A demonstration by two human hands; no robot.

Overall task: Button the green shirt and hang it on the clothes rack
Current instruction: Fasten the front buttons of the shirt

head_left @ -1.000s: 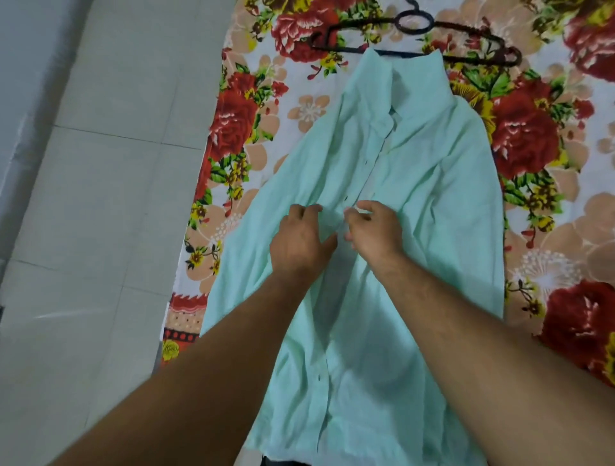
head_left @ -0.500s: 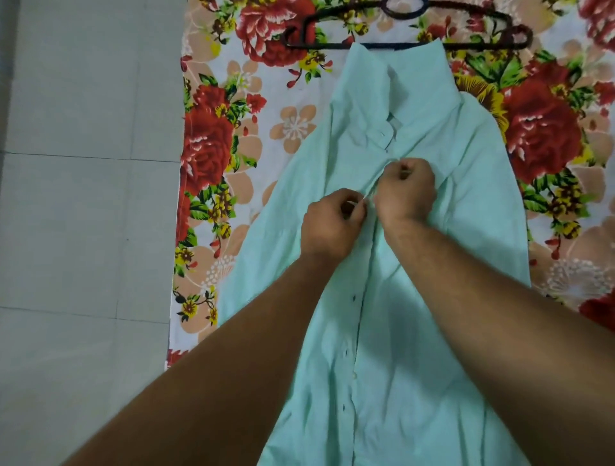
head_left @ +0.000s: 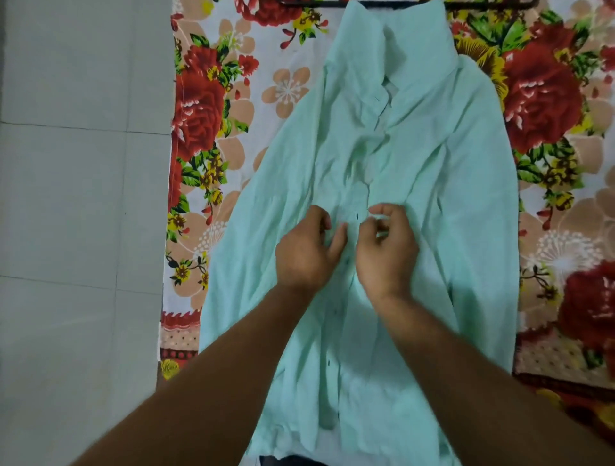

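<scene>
The green shirt (head_left: 449, 199) lies flat and front up beneath both hands, spread over a floral blanket (head_left: 213, 109); its collar (head_left: 386, 50) is well beyond the fingertips, and its hem is nearer us than the wrists. The left hand (head_left: 309, 252) has its fingers curled and pinches a fold of the shirt front against the thumb; creases in the cloth run to that grip. The right hand (head_left: 387, 252), just beside it, is curled too, with thumb and forefinger closed on the edge of the placket; the two hands are apart. One dark button (head_left: 357, 216) shows in the gap between them; others sit nearer us along the placket, between the forearms. The hands cover the part of the placket they hold, and the forearms cross the lower shirt. Far beyond the hands, past the collar, we see only a sliver of a black hanger (head_left: 482, 1) at the top edge. Well left of the left hand, past the blanket's edge, is pale tiled floor (head_left: 66, 199).
</scene>
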